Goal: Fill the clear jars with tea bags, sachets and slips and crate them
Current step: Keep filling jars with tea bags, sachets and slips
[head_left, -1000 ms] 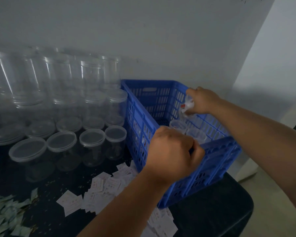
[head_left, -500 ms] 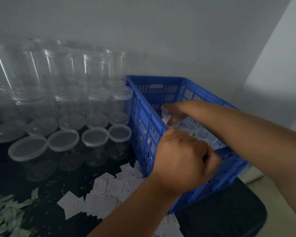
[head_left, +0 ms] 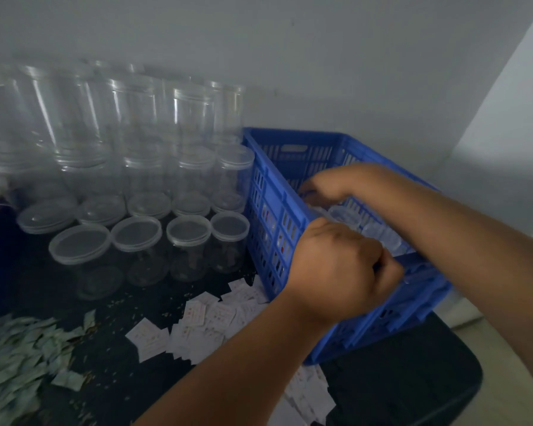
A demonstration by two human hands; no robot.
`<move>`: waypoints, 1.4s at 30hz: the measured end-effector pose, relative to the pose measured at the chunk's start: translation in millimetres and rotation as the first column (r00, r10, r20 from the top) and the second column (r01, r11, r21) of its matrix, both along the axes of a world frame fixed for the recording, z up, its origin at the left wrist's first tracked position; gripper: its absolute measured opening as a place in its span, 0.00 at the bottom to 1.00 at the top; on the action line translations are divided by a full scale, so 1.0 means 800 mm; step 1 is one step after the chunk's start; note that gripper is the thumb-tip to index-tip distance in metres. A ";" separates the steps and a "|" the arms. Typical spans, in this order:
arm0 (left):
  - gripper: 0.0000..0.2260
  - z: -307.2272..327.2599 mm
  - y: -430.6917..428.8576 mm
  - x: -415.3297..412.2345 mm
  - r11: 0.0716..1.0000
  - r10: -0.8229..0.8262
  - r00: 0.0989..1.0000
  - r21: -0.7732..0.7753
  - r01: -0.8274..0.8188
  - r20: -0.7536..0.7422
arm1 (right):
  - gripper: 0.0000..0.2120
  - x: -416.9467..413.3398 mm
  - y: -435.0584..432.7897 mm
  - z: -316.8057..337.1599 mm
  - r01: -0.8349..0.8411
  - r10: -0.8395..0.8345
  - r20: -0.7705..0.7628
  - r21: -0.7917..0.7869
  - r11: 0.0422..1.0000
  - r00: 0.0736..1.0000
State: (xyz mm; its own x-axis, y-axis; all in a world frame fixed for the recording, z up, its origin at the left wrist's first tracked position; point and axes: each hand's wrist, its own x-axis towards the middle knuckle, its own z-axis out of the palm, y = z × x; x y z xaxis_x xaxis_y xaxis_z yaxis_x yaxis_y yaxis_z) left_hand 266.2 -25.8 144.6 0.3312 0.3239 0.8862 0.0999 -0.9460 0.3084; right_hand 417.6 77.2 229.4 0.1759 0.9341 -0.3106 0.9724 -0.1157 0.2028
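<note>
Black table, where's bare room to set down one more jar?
Two bare patches on the table: the strip between the front lidded jars, green sachets and white slips, though speckled with crumbs; and the front right corner, beside the slips under the blue crate. Crowded: the back left, packed with stacked jars.
</note>
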 end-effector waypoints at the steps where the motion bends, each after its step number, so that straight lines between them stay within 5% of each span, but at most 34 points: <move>1: 0.18 0.005 -0.002 -0.002 1.000 -0.005 1.000 -0.014 0.005 -0.003 | 0.19 -0.010 -0.010 0.014 -0.024 0.027 -0.031 0.087 0.996 0.999; 6: 0.18 0.004 0.002 -0.003 0.998 -0.016 0.998 -0.055 0.013 -0.064 | 0.12 -0.050 -0.096 0.025 -0.047 0.160 -0.194 0.485 0.873 0.968; 8: 0.06 0.003 -0.003 -0.004 0.997 -0.016 0.986 -0.071 0.005 -0.165 | 0.13 -0.076 -0.142 0.012 0.009 0.289 -0.323 0.681 0.732 0.901; 10: 0.17 0.008 -0.007 -0.011 0.993 0.013 0.961 -0.107 -0.044 -0.277 | 0.11 -0.104 -0.179 -0.004 0.046 0.378 -0.363 0.770 0.637 0.852; 13: 0.18 0.008 -0.018 -0.044 0.986 0.023 0.936 -0.149 -0.080 -0.350 | 0.12 -0.136 -0.217 -0.030 -0.023 0.423 -0.271 0.820 0.572 0.865; 16: 0.08 -0.010 -0.031 -0.092 0.994 0.088 0.980 -0.046 -0.098 -0.181 | 0.12 -0.162 -0.240 -0.058 -0.137 0.524 -0.154 0.870 0.473 0.837; 19: 0.10 -0.043 -0.019 -0.159 0.997 0.066 0.983 -0.021 -0.071 -0.169 | 0.10 -0.190 -0.255 -0.094 -0.160 0.629 -0.090 0.931 0.329 0.772; 22: 0.10 -0.099 -0.006 -0.248 0.954 0.203 0.946 -0.168 -0.249 -0.252 | 0.17 -0.218 -0.248 -0.130 -0.173 0.684 -0.168 0.900 0.401 0.710; 25: 0.19 -0.167 -0.001 -0.331 0.780 0.383 0.826 -0.334 -0.530 -0.414 | 0.19 -0.247 -0.224 -0.163 -0.256 0.684 -0.246 0.799 0.544 0.686; 28: 0.25 -0.220 -0.007 -0.387 0.641 0.400 0.776 -0.456 -0.617 -0.488 | 0.15 -0.280 -0.185 -0.188 -0.266 0.580 -0.389 0.616 0.741 0.715; 33: 0.27 -0.241 -0.012 -0.403 0.648 0.276 0.842 -0.557 -0.520 -0.464 | 0.29 -0.348 -0.096 -0.206 -0.280 0.509 -0.412 0.499 0.820 0.756; 42: 0.21 -0.244 0.003 -0.412 0.536 0.232 0.948 -0.784 -0.313 -0.220 | 0.43 -0.431 0.048 -0.205 -0.286 0.363 -0.057 0.506 0.814 0.930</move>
State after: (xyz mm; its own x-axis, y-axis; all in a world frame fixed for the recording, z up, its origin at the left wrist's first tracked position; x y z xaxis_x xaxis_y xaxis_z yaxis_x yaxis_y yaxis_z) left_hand -63.6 -23.6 -50.6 0.1558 0.9698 0.1877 0.3711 -0.2336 0.8987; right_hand 72.7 115.7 65.3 -0.1749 0.9650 0.1956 0.9843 0.1662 0.0602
